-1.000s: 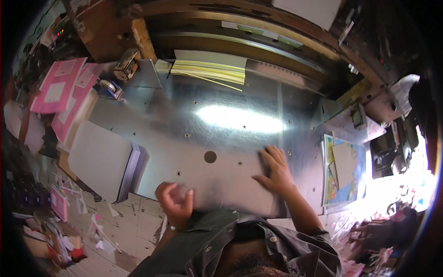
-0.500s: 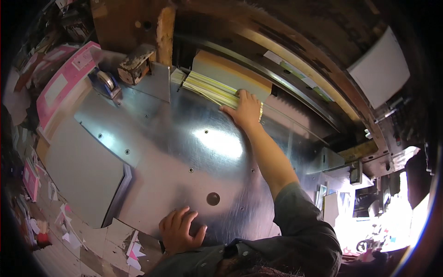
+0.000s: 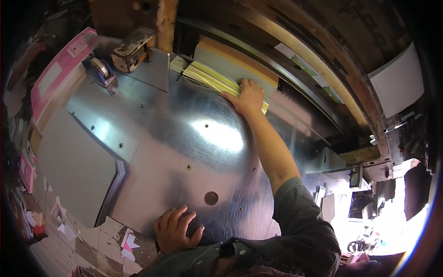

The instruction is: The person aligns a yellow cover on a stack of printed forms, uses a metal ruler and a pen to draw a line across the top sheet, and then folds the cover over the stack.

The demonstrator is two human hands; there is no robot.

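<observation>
Yellow strips (image 3: 209, 76), long axis slanting down rightward, right end under right hand (image 3: 249, 99), fingers (image 3: 252, 87) half-spread, grip unclear

from here i see strips (image 3: 210, 76), yellow striped with white; block (image 3: 235, 62), grey with orange band; desk (image 3: 152, 171), silver-grey, scratch-streaked; tape dispenser (image 3: 106, 81), blue; sheet (image 3: 60, 67), pink with white panels; paper stack (image 3: 78, 171), plain grey; sleeve (image 3: 300, 210), dark grey.
</observation>
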